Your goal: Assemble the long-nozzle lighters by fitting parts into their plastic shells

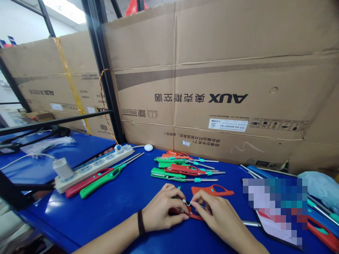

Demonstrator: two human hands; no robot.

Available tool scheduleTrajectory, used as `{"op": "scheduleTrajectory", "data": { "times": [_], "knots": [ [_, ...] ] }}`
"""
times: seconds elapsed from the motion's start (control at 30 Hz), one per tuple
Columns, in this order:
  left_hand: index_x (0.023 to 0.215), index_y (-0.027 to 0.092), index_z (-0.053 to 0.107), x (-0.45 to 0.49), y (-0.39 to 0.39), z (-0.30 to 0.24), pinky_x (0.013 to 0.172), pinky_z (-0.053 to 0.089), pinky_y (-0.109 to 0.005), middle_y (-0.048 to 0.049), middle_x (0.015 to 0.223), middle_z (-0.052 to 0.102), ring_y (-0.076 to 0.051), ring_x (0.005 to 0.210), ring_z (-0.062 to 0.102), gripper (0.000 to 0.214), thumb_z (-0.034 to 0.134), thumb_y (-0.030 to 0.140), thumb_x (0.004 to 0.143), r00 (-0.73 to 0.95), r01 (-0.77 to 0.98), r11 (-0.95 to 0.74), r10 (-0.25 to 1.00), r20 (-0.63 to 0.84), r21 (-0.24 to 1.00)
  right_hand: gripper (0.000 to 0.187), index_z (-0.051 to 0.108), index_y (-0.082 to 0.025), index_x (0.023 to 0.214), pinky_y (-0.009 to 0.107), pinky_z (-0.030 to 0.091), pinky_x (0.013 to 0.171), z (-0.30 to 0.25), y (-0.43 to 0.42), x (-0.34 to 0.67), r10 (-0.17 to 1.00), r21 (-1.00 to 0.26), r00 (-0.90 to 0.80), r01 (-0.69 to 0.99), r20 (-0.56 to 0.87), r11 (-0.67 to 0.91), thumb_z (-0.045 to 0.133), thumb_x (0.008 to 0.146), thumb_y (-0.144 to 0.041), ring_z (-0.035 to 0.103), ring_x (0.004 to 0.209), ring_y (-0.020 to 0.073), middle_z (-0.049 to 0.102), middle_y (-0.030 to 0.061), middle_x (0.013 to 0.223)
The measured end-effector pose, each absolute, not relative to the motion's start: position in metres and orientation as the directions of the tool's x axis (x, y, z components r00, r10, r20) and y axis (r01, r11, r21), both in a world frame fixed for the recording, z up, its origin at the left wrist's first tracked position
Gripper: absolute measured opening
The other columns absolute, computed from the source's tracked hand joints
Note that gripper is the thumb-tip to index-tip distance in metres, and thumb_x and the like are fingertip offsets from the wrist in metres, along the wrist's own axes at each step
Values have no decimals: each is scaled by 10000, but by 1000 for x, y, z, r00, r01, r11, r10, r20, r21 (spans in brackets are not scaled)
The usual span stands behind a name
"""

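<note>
My left hand (161, 211), with a black band at the wrist, is closed on the handle of a red long-reach lighter (196, 216) low over the blue table. My right hand (218, 213) pinches the end of a thin whitish wire (188, 204) with a dark part, just above that handle. The lighter's metal tube (251, 223) shows beyond my right hand. Behind my hands lies a loose orange handle shell (212, 191). Farther back are several opened red and green lighters (169, 173) with metal tubes and small teal pieces. My fingers hide much of the held lighter's inside.
A white power strip (97, 162) with a plugged-in adapter (63, 168) stands at left, beside a red lighter (76, 185) and a green lighter (99, 183). At right lie a phone (270, 225) and more lighters (323, 231). Cardboard (212, 46) walls the back.
</note>
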State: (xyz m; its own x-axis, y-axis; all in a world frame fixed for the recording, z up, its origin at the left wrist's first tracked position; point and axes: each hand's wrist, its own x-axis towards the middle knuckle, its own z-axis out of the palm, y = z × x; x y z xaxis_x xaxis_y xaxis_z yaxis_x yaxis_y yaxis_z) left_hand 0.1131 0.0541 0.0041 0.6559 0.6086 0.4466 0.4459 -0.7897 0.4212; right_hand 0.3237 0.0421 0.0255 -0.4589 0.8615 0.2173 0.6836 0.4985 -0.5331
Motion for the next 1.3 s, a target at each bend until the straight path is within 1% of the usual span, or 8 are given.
{"op": "scheduleTrajectory", "data": {
  "times": [0.17,0.4,0.5,0.67,0.8,0.9,1.03,1.3],
  "knots": [
    [846,214,710,106,56,6,977,312,-327,-7,910,697,-151,853,650,143,775,307,758,649,407,-825,564,511,392,109,569,-255,878,224,417,569,22,41,320,856,-492,-454,702,248,515,469,909,-223,666,639,154,715,-29,798],
    [726,186,628,102,59,13,969,336,-329,23,763,696,-125,713,648,138,729,271,769,587,453,-780,626,513,432,127,587,-255,860,234,444,638,15,37,316,839,-445,-478,712,260,543,529,851,-142,682,734,165,715,-30,845],
    [768,183,628,103,59,12,954,347,-331,23,731,680,-132,691,639,185,752,318,745,587,472,-769,639,497,432,124,594,-262,872,240,458,665,14,38,316,840,-449,-474,711,264,541,520,876,-162,685,775,170,714,-30,859],
    [877,198,663,103,58,11,959,334,-342,12,788,689,-161,750,651,343,822,406,655,610,474,-781,624,488,406,141,588,-247,892,270,470,648,13,43,317,830,-365,-488,746,268,557,464,923,-189,678,771,186,695,-7,856],
    [892,215,668,102,58,10,975,318,-344,11,841,704,-172,808,656,336,813,418,667,651,458,-806,591,476,374,142,593,-247,903,278,482,673,10,46,318,833,-362,-484,751,269,553,470,917,-176,671,811,188,688,-3,880],
    [950,211,660,102,58,9,965,337,-346,-7,848,702,-179,817,651,359,777,446,704,654,475,-799,600,460,368,149,599,-247,901,280,487,684,8,48,317,833,-359,-480,753,273,552,468,916,-176,668,814,190,685,2,871],
    [935,208,667,103,59,7,931,360,-337,-17,872,707,-179,841,643,269,728,415,774,669,472,-805,593,448,359,166,596,-243,919,284,495,696,8,49,315,836,-359,-475,756,275,548,440,931,-186,670,826,190,683,14,888],
    [856,185,644,105,59,6,818,387,-294,-2,837,704,-164,795,638,266,783,371,726,642,465,-779,624,445,421,156,590,-248,968,305,499,749,11,45,316,847,-410,-466,742,254,531,439,942,-220,662,887,194,682,22,960]
  ]
}}
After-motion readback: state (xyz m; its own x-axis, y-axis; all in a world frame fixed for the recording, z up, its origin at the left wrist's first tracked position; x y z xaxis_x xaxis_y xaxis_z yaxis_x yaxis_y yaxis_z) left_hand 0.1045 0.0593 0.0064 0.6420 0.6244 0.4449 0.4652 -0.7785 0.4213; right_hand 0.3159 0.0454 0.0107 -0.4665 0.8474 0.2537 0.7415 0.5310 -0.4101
